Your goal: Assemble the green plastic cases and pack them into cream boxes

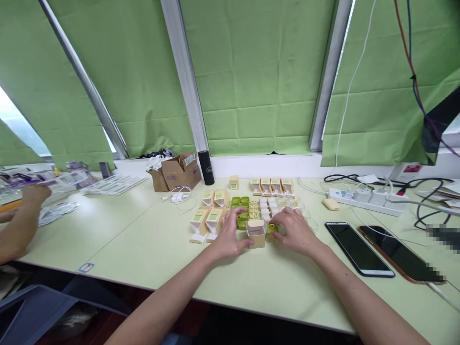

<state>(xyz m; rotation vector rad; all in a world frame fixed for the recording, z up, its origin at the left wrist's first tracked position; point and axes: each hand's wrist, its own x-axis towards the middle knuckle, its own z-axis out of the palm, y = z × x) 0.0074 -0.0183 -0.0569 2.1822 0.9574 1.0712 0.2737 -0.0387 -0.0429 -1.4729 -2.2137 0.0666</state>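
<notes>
My left hand (230, 235) is at the left side of a small open-topped cardboard box (256, 239) standing upright on the table. Its thumb presses the box's lower left edge, and the fingers curve behind. Just right of the box, my right hand (293, 230) pinches a small yellow-green container (271, 232) close to the tabletop. Behind the hands lie several green square cups (244, 200), small yellow pieces (253, 210), white blocks (264, 211) and clear round plastic pieces (295, 203). Left of them, cardboard boxes with green labels (213, 217) stand with flaps open.
More open boxes (276, 187) and one closed box (234, 182) stand farther back. A black cylinder (206, 167) and a large carton (181, 171) are near the wall. Two phones (359, 249) and a power strip (373, 201) with cables lie right. Another person's arm (21, 225) shows far left.
</notes>
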